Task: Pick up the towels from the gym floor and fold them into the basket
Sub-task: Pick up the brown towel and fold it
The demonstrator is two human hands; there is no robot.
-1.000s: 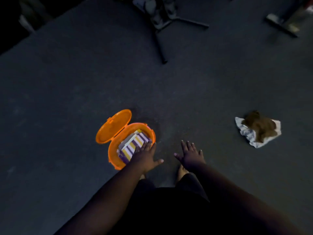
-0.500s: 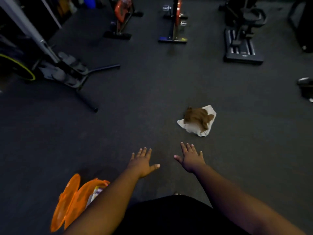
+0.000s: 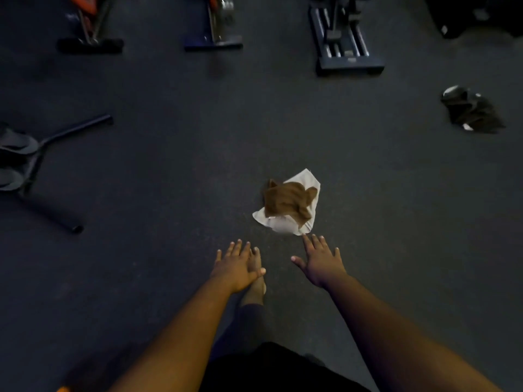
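Dark gym floor (image 3: 147, 171) carried a crumpled brown towel (image 3: 287, 201) on a white towel (image 3: 285, 226), both unfolded, just beyond the right hand (image 3: 321, 263) and left hand (image 3: 236, 264), spread and empty; the basket was hardly visible, so collecting seemed unfinished.

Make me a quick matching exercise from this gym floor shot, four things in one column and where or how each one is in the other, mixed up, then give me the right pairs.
Column one:
1. brown towel
2. white towel
3. dark towel
4. right hand

Column two:
A. crumpled far off at the right
B. open, fingertips at the white cloth's near edge
C. bunched on top of another towel
D. spread on the floor under another towel

Pairs: 1-C, 2-D, 3-A, 4-B
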